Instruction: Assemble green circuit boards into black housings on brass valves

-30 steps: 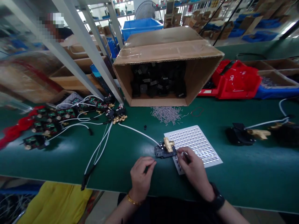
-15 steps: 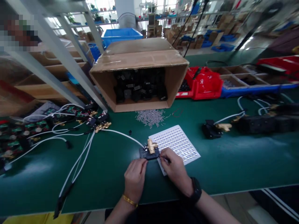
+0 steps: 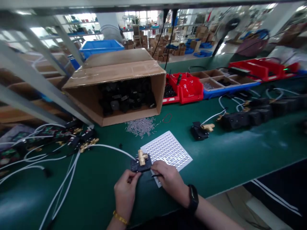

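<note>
The left hand (image 3: 125, 190) is narrowed, fingertips at the near edge of the black housing (image 3: 135, 166); whether it grips cannot be told. The right hand (image 3: 169, 179), curled around a slim dark item (image 3: 156, 175), meets the housing's right side. Steady the housing above the green surface (image 3: 93, 191); avoid straining the white cable (image 3: 115, 148) behind the brass tee fitting (image 3: 142, 157). Beyond: slender metal fasteners (image 3: 141, 126), then an open carton (image 3: 120, 68).

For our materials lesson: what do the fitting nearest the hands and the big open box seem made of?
T-shaped fitting: probably brass, smooth and shiny; its yellow-gold colour suggests this, though plating is possible.
Open box: likely cardboard, mostly matt; brown sheets with thin edges.
</note>
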Demonstrator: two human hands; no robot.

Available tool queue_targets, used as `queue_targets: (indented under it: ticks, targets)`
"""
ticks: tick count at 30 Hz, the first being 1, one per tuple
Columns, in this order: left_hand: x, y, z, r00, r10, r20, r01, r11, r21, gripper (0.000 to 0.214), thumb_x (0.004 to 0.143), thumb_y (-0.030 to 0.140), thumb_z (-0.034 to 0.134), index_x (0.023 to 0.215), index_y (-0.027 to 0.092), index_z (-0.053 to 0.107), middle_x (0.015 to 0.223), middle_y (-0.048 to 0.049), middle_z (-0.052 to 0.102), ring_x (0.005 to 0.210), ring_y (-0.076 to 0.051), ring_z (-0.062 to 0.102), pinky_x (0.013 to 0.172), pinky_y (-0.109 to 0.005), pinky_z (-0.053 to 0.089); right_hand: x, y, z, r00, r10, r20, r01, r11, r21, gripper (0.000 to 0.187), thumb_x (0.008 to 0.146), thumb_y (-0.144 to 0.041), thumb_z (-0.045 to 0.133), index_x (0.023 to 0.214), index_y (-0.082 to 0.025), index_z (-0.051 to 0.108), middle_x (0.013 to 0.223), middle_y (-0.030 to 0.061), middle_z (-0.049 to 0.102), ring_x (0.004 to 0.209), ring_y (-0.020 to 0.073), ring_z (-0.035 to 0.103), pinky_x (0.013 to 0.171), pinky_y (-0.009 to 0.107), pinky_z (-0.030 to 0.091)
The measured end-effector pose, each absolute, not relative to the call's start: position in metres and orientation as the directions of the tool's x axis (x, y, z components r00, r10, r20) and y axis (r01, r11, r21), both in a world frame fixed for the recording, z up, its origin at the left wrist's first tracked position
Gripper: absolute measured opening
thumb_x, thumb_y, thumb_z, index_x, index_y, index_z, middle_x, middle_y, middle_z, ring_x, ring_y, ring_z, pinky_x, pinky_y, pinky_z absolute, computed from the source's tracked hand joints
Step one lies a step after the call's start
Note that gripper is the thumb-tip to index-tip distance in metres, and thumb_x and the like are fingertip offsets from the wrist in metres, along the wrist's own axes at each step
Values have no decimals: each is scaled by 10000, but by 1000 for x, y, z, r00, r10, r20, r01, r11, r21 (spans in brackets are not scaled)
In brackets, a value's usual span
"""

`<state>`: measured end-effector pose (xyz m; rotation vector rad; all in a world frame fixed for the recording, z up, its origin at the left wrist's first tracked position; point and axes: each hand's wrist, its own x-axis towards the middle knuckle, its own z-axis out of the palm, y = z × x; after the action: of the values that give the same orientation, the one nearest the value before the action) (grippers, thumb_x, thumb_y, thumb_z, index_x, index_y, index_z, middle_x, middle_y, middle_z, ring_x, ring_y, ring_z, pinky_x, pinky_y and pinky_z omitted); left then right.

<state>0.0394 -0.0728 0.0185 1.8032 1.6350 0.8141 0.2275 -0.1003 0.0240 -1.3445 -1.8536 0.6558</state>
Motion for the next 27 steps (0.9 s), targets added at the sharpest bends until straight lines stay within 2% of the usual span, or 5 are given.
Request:
queue_targets:
  ticks: [6, 11, 18, 23, 27]
  targets:
    - [36, -77, 21, -120, 989, -88, 272, 118, 955, 215, 771, 352, 598, 803, 188, 463, 674, 27, 562, 545, -106, 555, 509, -205, 444, 227, -96, 18, -255, 913, 318, 646, 406, -647, 254, 829, -50, 395, 972, -170, 567, 935, 87, 617, 856, 191, 607, 704, 288, 508]
    - [15, -61, 33, -235, 959, -155, 60, 174, 983, 243, 838, 389, 507, 921, 160, 519, 771, -8, 585, 550, -82, 531, 511, -199, 427, 230, -100, 16, -319, 880, 352, 702, 468, -536, 293, 855, -62, 357, 1052, -163, 549, 1068, 114, 597, 892, 199, 618, 699, 295, 524]
    - [15, -16, 60, -49, 975, -215, -181, 203, 962, 409, 797, 370, 587, 1131, 139, 538, 1035, -110, 631, 592, -70, 545, 521, -183, 424, 226, -94, 15, -261, 904, 337, 704, 418, -575, 183, 884, -133, 400, 960, -172, 561, 904, 82, 639, 822, 193, 633, 685, 296, 536]
    - [24, -5, 85, -23, 980, -195, -453, 164, 876, 457, 819, 342, 571, 1220, 162, 444, 1106, -145, 618, 578, -59, 550, 539, -183, 452, 241, -111, 15, -333, 884, 327, 738, 460, -493, 323, 883, -89, 378, 1147, -182, 539, 1148, 101, 601, 991, 196, 606, 808, 315, 523]
    - [34, -2, 98, -211, 971, -109, -405, 15, 914, 383, 840, 357, 535, 1154, 138, 508, 864, -78, 662, 491, -42, 489, 441, -146, 387, 239, -93, 34, -231, 961, 153, 785, 277, -554, 619, 803, -198, 574, 1366, -190, 315, 1333, 120, 457, 1145, 269, 504, 870, 389, 492]
